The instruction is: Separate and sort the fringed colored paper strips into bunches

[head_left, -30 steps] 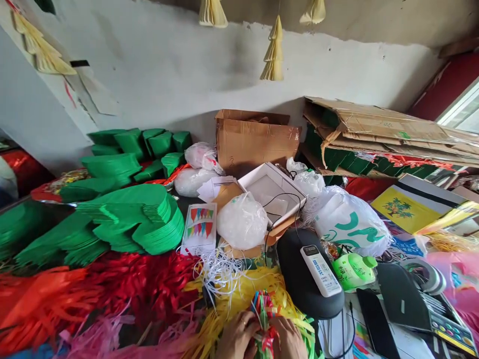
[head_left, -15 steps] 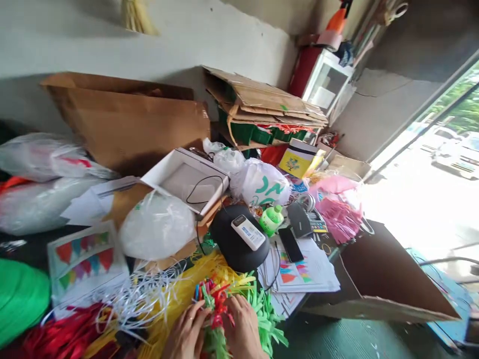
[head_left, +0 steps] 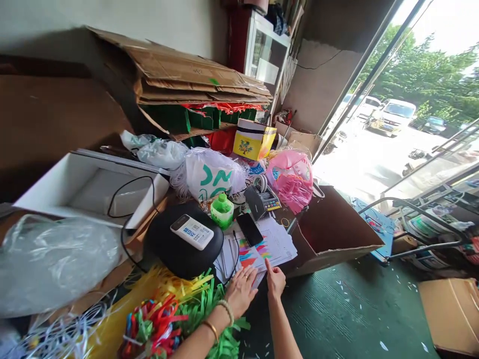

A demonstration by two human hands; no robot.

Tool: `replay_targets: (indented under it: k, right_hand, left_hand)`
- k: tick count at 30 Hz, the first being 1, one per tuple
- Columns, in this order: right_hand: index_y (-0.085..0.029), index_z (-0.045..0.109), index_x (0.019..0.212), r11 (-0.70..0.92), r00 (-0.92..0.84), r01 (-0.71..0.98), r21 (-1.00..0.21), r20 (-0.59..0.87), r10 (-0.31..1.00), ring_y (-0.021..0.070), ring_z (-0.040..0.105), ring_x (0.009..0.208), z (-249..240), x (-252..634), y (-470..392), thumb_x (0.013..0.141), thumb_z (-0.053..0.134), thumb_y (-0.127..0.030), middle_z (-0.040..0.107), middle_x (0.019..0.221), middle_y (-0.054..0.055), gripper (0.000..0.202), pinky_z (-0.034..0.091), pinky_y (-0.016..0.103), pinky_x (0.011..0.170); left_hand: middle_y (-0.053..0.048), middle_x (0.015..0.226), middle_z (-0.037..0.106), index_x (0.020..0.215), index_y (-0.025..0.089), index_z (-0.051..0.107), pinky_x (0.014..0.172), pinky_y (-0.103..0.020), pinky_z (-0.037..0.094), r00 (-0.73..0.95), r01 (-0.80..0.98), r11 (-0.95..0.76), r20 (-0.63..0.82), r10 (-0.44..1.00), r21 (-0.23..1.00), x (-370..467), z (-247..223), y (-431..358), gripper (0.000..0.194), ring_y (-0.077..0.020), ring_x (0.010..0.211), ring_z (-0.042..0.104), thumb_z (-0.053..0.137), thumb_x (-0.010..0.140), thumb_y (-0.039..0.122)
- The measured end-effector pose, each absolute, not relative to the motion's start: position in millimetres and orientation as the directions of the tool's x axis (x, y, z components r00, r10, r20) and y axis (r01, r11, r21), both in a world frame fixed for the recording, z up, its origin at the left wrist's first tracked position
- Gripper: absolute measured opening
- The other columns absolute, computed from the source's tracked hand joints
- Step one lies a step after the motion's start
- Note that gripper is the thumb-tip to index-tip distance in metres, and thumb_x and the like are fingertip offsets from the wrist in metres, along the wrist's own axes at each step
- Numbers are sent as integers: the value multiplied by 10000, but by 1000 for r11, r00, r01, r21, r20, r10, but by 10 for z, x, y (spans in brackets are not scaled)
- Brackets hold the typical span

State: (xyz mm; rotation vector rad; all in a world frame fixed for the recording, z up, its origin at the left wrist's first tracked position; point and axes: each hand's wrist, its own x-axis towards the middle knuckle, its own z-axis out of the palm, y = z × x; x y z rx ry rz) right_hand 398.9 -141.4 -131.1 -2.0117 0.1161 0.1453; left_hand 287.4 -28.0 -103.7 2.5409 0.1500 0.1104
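Note:
My left hand (head_left: 241, 289) lies open, palm down, fingers stretched over the near edge of the printed sheets (head_left: 279, 247). Right beside it, my right hand (head_left: 276, 283) has one digit held out and the others loosely bent; nothing shows in it. A black phone (head_left: 250, 229) rests on the sheets, just beyond both hands. Under my left forearm spread green paper strips (head_left: 209, 309). Left of that arm lies a bundle of red, green and blue strips (head_left: 153, 324), touched by neither hand. Yellow strips (head_left: 160, 281) lie behind it.
A black rounded case (head_left: 160, 249) carries a white device (head_left: 192, 232). Beyond are a green bottle (head_left: 222, 212), stuffed plastic bags (head_left: 213, 174), a white box (head_left: 90, 184) and stacked cardboard (head_left: 194, 70). An open cardboard box (head_left: 333, 249) stands at the right.
My hands have let go of the colourful strip bundle and moved right to the printed sheets. The view has turned right, showing more of the floor and doorway.

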Motion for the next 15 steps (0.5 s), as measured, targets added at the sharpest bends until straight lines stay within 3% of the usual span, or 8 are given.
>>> replay_targets:
  k: [6,12,15]
  right_hand:
    - [-221,540,490,-478,975,-186,-859,-220,16,174,560,381,-1344,4097,-1454,717,541,-695,616,423,25,526,380,242,418]
    - [-232,489,444,-536,983,-85,-840,-158,93,166,530,386,-1002,4110,-1663,756,549,-597,535,346,1,484,335,236,446]
    - [-231,449,509,-543,993,4,-840,-58,98,152,516,447,-626,4077,-1741,849,465,-574,545,418,-11,483,334,240,516]
  left_hand:
    - [-79,1480,474,1443,227,407,1136,-481,312,994,66,-837,41,105,543,3527,-1240,-223,536,-253,1345,440,482,913,262]
    - [-136,1490,446,1457,166,394,1046,-569,341,968,182,-812,42,246,555,3748,-1272,-276,559,-353,1286,436,463,912,263]
    - [-134,1461,479,1434,170,429,1046,-553,349,946,231,-768,47,321,597,3733,-1230,-233,514,-344,1281,437,429,942,322]
